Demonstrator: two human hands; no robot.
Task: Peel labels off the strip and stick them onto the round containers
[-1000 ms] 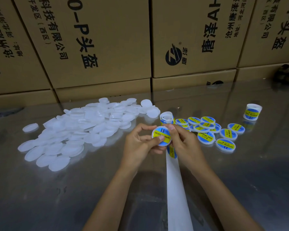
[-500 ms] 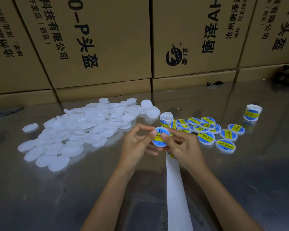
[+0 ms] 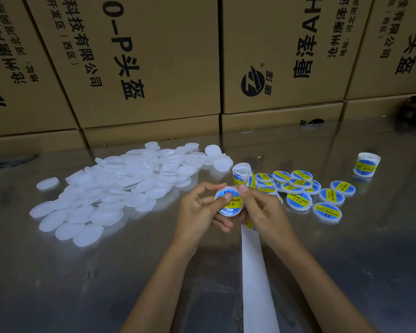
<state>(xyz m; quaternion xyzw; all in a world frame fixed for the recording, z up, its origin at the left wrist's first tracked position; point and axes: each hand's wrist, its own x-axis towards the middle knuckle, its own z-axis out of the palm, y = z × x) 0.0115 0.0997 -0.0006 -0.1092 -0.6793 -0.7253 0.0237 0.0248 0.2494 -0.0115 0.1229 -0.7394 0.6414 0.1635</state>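
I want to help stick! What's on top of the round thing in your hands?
A blue and yellow label covers the top of the held container. The left hand thumb and right hand thumb press on it, hiding part of its print.

A heap of unlabelled lids (image 3: pixel 120 188) spreads over the left half of the table (image 3: pixel 58 284), with one stray lid (image 3: pixel 47 183) apart at its far left edge. To the right lies a cluster of labelled containers (image 3: pixel 305 191). Between heap and cluster stands a label roll (image 3: pixel 242 173), and its strip (image 3: pixel 257 280) runs toward the near edge of the table. Just before the roll, above the strip, the left hand (image 3: pixel 197 212) and right hand (image 3: pixel 264 210) hold one container (image 3: pixel 229 204) between them. A second roll (image 3: pixel 367 164) stands well apart at the far right. Behind everything, along the back of the table, cardboard boxes (image 3: pixel 154 68) are stacked.
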